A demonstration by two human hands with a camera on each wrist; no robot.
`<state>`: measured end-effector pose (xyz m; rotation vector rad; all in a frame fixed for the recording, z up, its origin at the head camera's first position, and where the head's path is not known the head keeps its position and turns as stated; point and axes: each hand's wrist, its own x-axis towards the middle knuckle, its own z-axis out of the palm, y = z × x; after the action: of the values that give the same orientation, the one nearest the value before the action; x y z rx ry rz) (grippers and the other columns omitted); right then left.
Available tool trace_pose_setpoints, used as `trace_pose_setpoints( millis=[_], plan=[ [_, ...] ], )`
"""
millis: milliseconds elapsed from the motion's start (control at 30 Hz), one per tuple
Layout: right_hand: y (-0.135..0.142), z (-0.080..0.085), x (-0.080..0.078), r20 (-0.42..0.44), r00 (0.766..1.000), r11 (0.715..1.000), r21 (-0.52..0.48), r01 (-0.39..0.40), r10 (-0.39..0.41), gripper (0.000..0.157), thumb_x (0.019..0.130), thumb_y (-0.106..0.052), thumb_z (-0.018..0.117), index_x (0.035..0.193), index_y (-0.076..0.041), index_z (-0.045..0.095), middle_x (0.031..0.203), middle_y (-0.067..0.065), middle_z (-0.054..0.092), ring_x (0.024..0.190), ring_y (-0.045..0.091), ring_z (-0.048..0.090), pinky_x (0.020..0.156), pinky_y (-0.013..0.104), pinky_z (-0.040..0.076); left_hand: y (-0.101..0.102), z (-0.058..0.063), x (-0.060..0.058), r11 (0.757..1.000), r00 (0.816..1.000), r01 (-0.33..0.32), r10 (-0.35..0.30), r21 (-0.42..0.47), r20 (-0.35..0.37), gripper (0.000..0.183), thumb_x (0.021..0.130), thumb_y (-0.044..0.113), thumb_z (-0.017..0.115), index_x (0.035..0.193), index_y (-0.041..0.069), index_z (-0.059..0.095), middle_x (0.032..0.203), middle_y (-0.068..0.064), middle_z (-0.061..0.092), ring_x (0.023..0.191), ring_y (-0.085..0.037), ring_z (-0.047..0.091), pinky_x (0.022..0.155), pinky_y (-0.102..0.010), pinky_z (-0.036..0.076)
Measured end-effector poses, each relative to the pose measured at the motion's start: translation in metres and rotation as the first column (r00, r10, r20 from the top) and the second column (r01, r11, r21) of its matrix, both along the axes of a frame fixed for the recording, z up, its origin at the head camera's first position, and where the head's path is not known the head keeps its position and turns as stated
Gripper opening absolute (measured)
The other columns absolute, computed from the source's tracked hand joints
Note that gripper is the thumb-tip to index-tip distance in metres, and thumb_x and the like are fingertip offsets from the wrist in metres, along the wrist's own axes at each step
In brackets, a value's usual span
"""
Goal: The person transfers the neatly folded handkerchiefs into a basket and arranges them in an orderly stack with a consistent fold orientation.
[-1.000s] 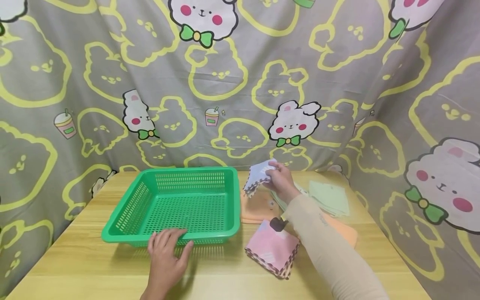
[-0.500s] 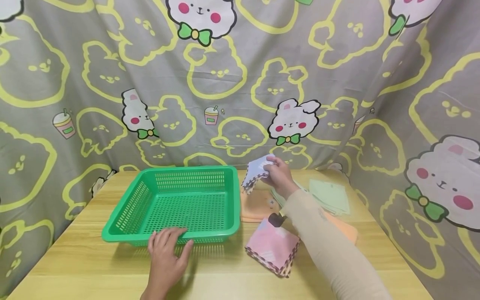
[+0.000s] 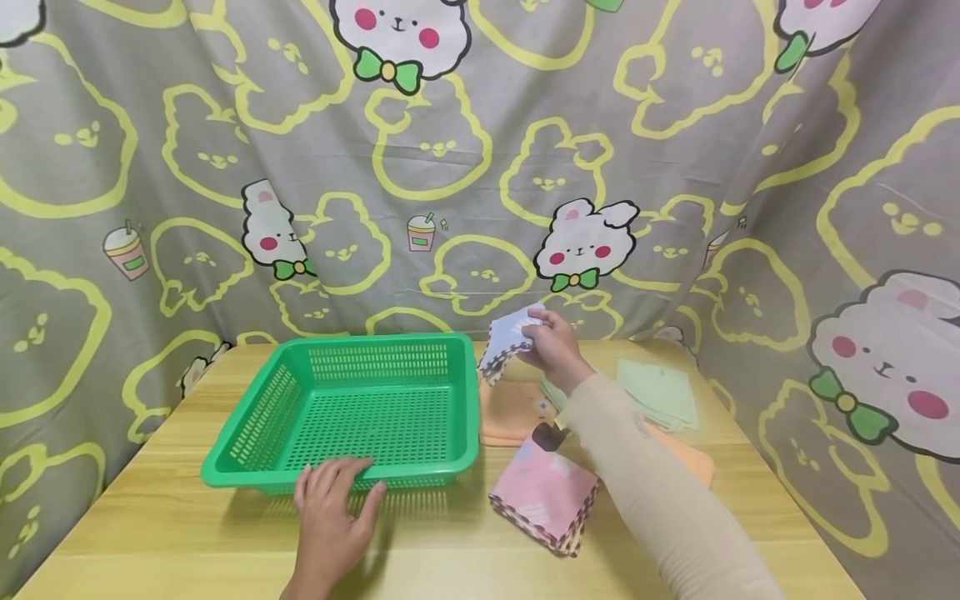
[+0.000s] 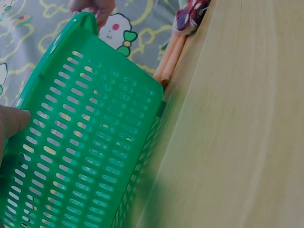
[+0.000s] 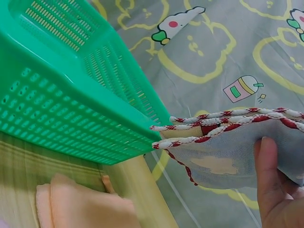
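My right hand [image 3: 557, 348] pinches a folded light-blue cloth [image 3: 508, 333] with a dark-and-white trimmed edge, raised just right of the green basket's far corner. The right wrist view shows the thumb on the flat face of this blue cloth [image 5: 223, 159], its layered edges pointing at the basket [image 5: 95, 107]. My left hand [image 3: 333, 512] grips the front rim of the green plastic basket [image 3: 468, 392], fingers over the rim and thumb outside. That thumb [image 4: 16, 119] lies on the basket wall [image 4: 85, 128] in the left wrist view. No cloth lies inside the basket.
A folded pink cloth [image 3: 543, 496] with a similar trim lies on the wooden table [image 3: 420, 550]. Folded orange cloths [image 3: 510, 408] sit beside the basket, and pale green ones [image 3: 660, 392] lie farther right. A patterned curtain [image 3: 465, 167] hangs behind the table.
The right hand has shifted slightly left and up with the blue cloth, nearer the basket's far right corner. The left hand stays on the rim.
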<state>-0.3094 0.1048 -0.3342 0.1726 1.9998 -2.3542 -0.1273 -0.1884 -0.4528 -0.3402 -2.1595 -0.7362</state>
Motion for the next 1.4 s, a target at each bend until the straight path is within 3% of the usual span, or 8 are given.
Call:
trace_pose_setpoints(
  millis=[400,900,1400],
  plan=[
    [-0.009,-0.001,-0.002,-0.005,1.000,1.000,-0.025,-0.004,0.003,0.047,0.089,0.002,0.055,0.135,-0.005,0.049,0.109,0.015,0.053,0.069,0.014,0.061,0.068,0.029,0.056,0.000,0.001,0.002,1.000,1.000,-0.001,0.001,0.015,0.015,0.031,0.074,0.015,0.074,0.101,0.001,0.067,0.104,-0.019,0.064,0.104,-0.040,0.051,0.100,-0.066,0.015],
    [-0.020,-0.001,0.001,-0.008,1.000,0.999,-0.045,-0.009,0.008,0.045,0.090,0.003,0.053,0.135,-0.003,0.049,0.122,0.019,0.051,0.075,0.016,0.061,0.069,0.030,0.056,0.000,0.001,0.001,1.000,1.000,0.006,-0.006,0.021,0.007,0.030,0.076,0.017,0.073,0.101,0.001,0.068,0.103,-0.017,0.064,0.104,-0.037,0.050,0.097,-0.069,0.017],
    [-0.029,0.003,0.004,-0.023,1.000,0.998,-0.064,-0.022,0.021,0.044,0.090,0.002,0.053,0.133,-0.004,0.050,0.117,0.019,0.053,0.076,0.017,0.062,0.070,0.031,0.056,0.000,0.001,0.001,1.000,1.000,0.003,-0.003,0.022,0.010,0.029,0.075,0.015,0.073,0.101,0.003,0.068,0.104,-0.016,0.064,0.104,-0.036,0.050,0.098,-0.067,0.016]
  ],
)
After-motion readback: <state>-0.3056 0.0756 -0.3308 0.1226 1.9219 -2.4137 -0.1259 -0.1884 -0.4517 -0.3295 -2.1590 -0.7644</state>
